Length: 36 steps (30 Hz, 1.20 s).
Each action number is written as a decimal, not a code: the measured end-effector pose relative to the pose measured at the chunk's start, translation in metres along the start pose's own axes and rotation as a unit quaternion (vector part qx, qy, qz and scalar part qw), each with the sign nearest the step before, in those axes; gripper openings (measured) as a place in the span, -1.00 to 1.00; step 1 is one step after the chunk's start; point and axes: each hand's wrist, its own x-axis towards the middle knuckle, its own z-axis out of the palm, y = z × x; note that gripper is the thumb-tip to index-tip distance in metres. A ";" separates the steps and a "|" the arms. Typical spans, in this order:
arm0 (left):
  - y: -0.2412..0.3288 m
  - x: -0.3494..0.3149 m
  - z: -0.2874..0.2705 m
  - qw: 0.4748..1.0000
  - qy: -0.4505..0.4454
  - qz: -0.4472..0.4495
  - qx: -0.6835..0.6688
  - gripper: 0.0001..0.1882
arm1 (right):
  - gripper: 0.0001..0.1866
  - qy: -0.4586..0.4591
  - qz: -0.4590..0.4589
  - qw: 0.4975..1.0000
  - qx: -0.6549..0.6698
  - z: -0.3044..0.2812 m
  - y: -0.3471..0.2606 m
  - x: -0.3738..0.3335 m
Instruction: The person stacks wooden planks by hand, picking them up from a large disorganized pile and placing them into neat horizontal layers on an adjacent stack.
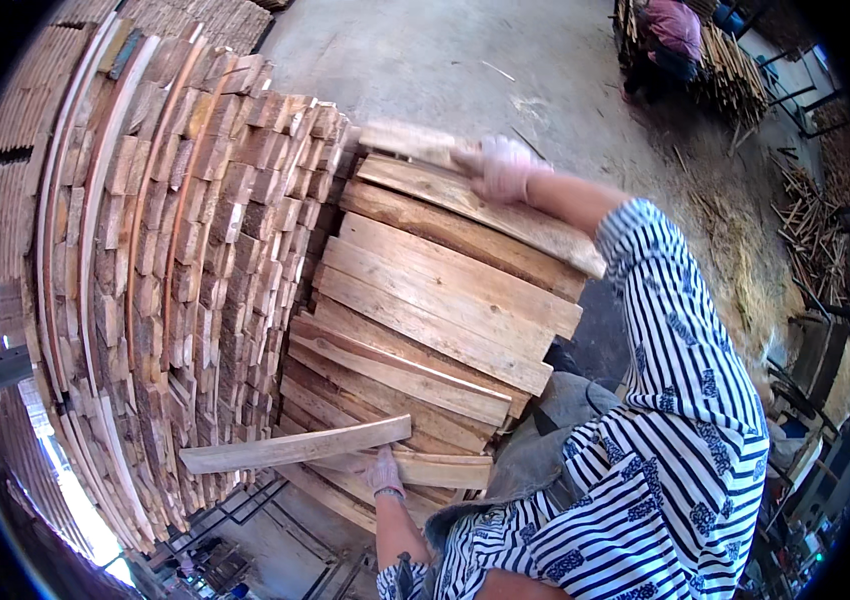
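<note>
A stack of pale wooden boards (445, 290) lies in front of me, side by side in rows. My right hand (505, 170), in a thin whitish glove, is at the far end of the stack, closed around the end of a short board (410, 141); both are smeared by motion. Near the close end of the stack, my left hand (385, 475), also gloved, is closed at the right end of a loose, slightly curved board (295, 446). That board slants over the stack's near left corner, its other end reaching the tall pile. Its underside and some of my left fingers are hidden.
A tall pile of stacked planks (215, 200) rises along the left, board ends facing me. Concrete floor (395, 60) runs beyond the stack. At the far right a person in pink (673, 35) bends by bundled sticks (730, 75); loose sticks (815, 230) lie nearer.
</note>
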 end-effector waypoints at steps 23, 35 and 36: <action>0.069 -0.077 -0.023 0.997 0.039 -0.025 0.060 0.34 | -0.39 0.085 -0.034 0.987 -0.129 0.033 -0.034 -0.055; 0.077 -0.073 -0.016 0.994 0.077 -0.037 0.076 0.26 | -0.49 0.135 -0.060 0.965 -0.218 0.050 -0.071 -0.093; 0.080 -0.073 -0.015 0.994 0.085 -0.031 0.068 0.26 | -0.48 0.148 -0.055 0.959 -0.235 0.069 -0.054 -0.089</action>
